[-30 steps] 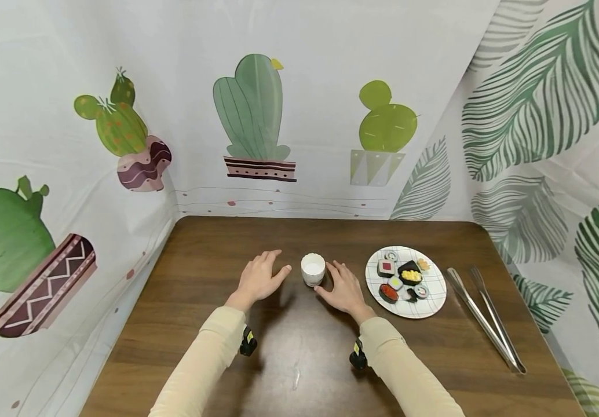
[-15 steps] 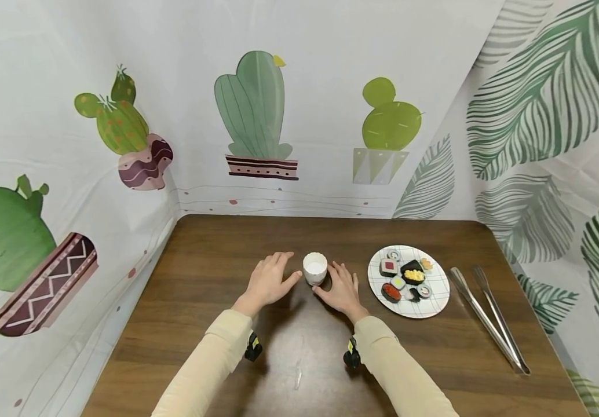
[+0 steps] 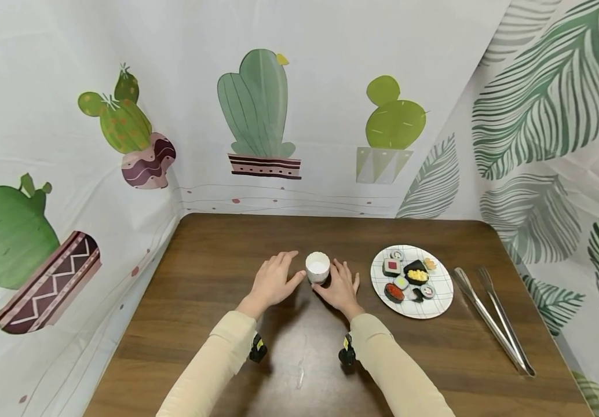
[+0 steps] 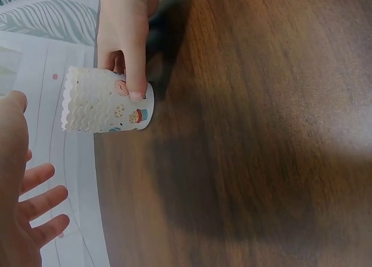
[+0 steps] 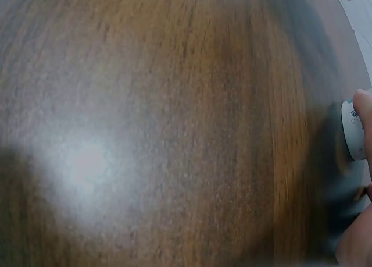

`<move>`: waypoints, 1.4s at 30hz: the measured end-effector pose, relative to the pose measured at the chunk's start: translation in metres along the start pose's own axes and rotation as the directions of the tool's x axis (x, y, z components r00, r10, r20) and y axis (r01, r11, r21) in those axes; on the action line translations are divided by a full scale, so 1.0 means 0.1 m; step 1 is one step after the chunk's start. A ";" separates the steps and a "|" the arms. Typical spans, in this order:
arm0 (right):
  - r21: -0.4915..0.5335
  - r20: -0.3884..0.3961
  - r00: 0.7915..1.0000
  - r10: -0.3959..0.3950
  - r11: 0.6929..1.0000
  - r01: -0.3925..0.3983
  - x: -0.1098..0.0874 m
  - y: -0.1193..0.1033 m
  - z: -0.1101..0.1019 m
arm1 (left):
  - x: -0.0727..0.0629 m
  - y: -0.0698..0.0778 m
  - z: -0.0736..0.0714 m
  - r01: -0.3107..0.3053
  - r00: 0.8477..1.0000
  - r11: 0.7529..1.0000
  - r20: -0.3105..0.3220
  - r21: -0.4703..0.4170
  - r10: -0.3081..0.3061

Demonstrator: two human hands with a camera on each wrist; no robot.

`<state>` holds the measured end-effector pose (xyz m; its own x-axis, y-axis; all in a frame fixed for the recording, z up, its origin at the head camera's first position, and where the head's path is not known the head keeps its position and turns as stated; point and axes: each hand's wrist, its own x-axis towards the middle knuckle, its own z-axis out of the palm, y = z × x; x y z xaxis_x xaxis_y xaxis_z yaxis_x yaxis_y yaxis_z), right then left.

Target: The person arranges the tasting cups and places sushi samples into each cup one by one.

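Note:
A white paper cup with a scalloped rim stands upright on the table, its small printed pictures of sweets showing in the left wrist view. My right hand grips the cup low on its right side; the thumb lies across the wall near the base, with the other fingers partly hidden behind it. To the left of the cup is my left hand, its fingers spread and the thumb pointing at the cup, holding nothing. Only a sliver of the cup and part of the right hand reach the right wrist view's edge.
Right of my right hand lies a round white plate bearing several sushi pieces. Metal tongs lie spread beside it. The brown wooden table meets a cactus-printed white cloth at the back.
My left hand has moved right, closer to the cup. My right hand has stayed at the cup, its fingers drawn in slightly around it. The whole head view has shifted a little.

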<state>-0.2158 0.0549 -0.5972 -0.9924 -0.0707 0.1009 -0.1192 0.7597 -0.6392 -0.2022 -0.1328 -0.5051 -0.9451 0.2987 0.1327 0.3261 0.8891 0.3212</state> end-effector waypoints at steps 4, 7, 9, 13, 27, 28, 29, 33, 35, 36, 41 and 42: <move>-0.038 0.018 0.999 0.029 0.999 -0.029 0.03 0.01 0.03 | -0.01 0.01 0.01 0.001 1.000 1.000 0.003 -0.005 -0.001; -0.034 0.010 0.999 0.036 0.999 -0.036 0.03 0.01 0.04 | -0.01 0.00 0.03 0.001 1.000 1.000 0.003 -0.005 -0.001; -0.026 0.006 0.999 0.037 0.999 -0.037 0.02 0.01 0.03 | -0.01 -0.01 0.04 -0.004 1.000 1.000 -0.003 -0.008 0.004; -0.002 0.004 1.000 0.022 1.000 -0.022 0.01 0.02 0.01 | -0.01 -0.02 0.06 -0.014 1.000 1.000 -0.013 -0.008 0.014; -0.003 0.035 0.998 -0.057 0.998 0.057 -0.07 0.11 -0.08 | -0.03 0.10 0.05 -0.099 0.995 0.995 -0.024 0.005 0.099; -0.003 0.033 0.997 -0.063 0.998 0.064 -0.08 0.12 -0.08 | -0.03 0.11 0.05 -0.117 0.993 0.993 -0.032 0.012 0.117; -0.004 0.034 0.997 -0.067 0.998 0.067 -0.09 0.12 -0.08 | -0.03 0.13 0.06 -0.135 0.990 0.991 -0.040 0.017 0.136; -0.013 0.048 0.996 -0.074 0.997 0.075 -0.12 0.14 -0.09 | -0.04 0.18 0.11 -0.206 0.975 0.977 -0.074 0.050 0.209; -0.021 0.054 0.996 -0.075 0.997 0.077 -0.14 0.14 -0.10 | -0.04 0.22 0.13 -0.243 0.964 0.967 -0.097 0.072 0.249; -0.024 0.053 0.995 -0.079 0.996 0.080 -0.15 0.14 -0.11 | -0.04 0.23 0.14 -0.260 0.957 0.962 -0.107 0.088 0.269; -0.037 0.025 0.995 -0.099 0.994 0.100 -0.19 0.14 -0.12 | -0.03 0.33 0.18 -0.337 0.925 0.932 -0.141 0.133 0.354; -0.040 0.023 0.995 -0.100 0.994 0.100 -0.19 0.14 -0.12 | -0.03 0.34 0.19 -0.348 0.920 0.927 -0.141 0.142 0.367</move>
<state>-0.1978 0.0748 -0.5996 -0.9760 -0.1605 0.1469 -0.2168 0.7743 -0.5945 -0.1887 -0.0967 -0.5120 -0.7465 0.5519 0.3717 0.6277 0.7695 0.1180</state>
